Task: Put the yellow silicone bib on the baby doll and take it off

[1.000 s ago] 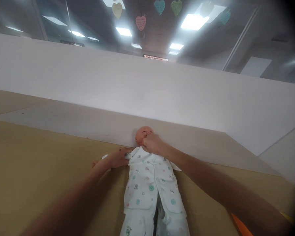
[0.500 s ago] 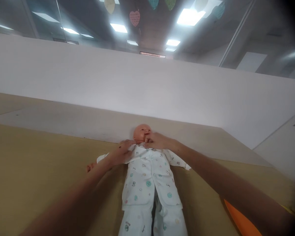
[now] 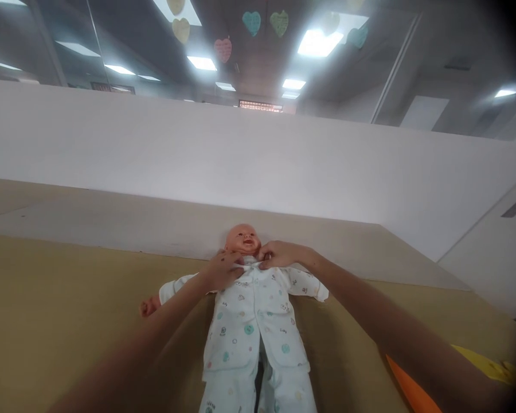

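fingers at doll's collar

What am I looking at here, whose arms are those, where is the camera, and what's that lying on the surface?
No machine here: the camera sits on a person's head, looking forward and down, so the two bare arms reaching in are that person's own. A baby doll lies on its back on a tan surface, dressed in a white printed outfit. The left hand and the right hand meet at the outfit's neckline, just under the doll's chin, fingers pinching the cloth there. An orange and yellow thing lies at the lower right. Paper hearts hang from the ceiling.
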A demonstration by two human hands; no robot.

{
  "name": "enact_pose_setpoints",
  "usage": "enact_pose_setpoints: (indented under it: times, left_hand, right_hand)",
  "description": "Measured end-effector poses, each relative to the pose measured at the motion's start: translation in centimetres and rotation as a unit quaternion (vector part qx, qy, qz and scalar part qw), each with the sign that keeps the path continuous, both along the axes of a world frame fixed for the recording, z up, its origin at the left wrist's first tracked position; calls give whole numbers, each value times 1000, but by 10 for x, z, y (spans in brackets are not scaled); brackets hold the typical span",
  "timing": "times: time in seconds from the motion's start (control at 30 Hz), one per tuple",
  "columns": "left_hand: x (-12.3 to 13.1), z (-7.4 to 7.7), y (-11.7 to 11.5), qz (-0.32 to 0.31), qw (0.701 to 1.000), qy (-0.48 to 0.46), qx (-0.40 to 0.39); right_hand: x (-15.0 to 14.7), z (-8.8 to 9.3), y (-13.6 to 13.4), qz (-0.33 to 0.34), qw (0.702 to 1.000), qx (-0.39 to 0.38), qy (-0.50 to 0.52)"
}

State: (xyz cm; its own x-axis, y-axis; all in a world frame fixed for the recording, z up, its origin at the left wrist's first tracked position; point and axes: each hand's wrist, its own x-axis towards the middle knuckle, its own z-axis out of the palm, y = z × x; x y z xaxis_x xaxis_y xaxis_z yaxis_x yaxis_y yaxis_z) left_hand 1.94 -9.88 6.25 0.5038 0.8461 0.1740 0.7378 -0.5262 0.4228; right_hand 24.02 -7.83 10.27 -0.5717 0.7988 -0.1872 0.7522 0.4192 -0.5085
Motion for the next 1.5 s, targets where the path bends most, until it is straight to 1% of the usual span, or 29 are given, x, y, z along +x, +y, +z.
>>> enact_pose_setpoints:
  times: [0.1, 0.2, 0.33, 0.4, 0.47, 0.53, 0.7, 0.77, 0.83, 0.93, 1.0, 1.07, 1.13, 1.17, 1.23, 1.33, 1.4, 1.5]
  left_hand:
    - [0, -2, 4, -1, 1000, 1, -13]
    - [-1, -5, 10, 10, 999, -14, -28]
    - [-2, -9, 17, 23, 999, -3, -34]
    - [-3, -11, 19, 36, 999, -1, -27]
    - [-4, -13, 19, 46, 999, -3, -16]
    - [-5, -14, 18, 48, 999, 1, 0]
    - [-6, -13, 15, 54, 998, -4, 22]
    - [-7, -13, 14, 61, 998, -14, 22]
    - [-8, -13, 14, 70, 997, -18, 23]
    - [-9, -13, 13, 88, 996, -12, 19]
    - [-11, -14, 14, 102, 995, -1, 18]
    - [-14, -16, 15, 111, 994, 11, 21]
    - [-18, -18, 18, 110, 994, 16, 25]
    - [-19, -19, 19, 109, 994, 17, 28]
    - [-20, -21, 21, 117, 992, 20, 40]
    - [-18, -23, 20, 142, 986, 29, 83]
    - [-14, -24, 20, 152, 981, 25, 117]
    - [-8, -27, 21, 165, 974, -3, 157]
  right_hand:
    - [6, -5, 4, 22, 999, -8, 34]
    - [8, -7, 10, 34, 999, -28, 31]
    - [11, -4, 19, 67, 991, -115, 20]
    - [12, -4, 22, 83, 986, -146, 14]
    - [14, -6, 25, 94, 984, -149, 12]
    - [15, -9, 26, 87, 986, -139, 13]
    - [15, -13, 26, 34, 995, -92, 25]
    - [15, -12, 24, 37, 998, -51, 7]
    - [12, -11, 22, 47, 998, 10, -44]
    - [4, -10, 19, 43, 985, 106, -127]
    - [-4, -9, 15, 33, 974, 152, -162]
    - [-11, -7, 10, 42, 957, 201, -205]
    - [-15, -6, 6, 50, 945, 228, -228]
    - [-15, -6, 4, 48, 944, 232, -231]
    - [-12, -8, 1, 33, 953, 224, -201]
    - [-2, -18, 2, 14, 967, 225, -116]
    - [4, -27, 4, 5, 971, 233, -56]
    - [7, -38, 8, -21, 972, 236, 8]
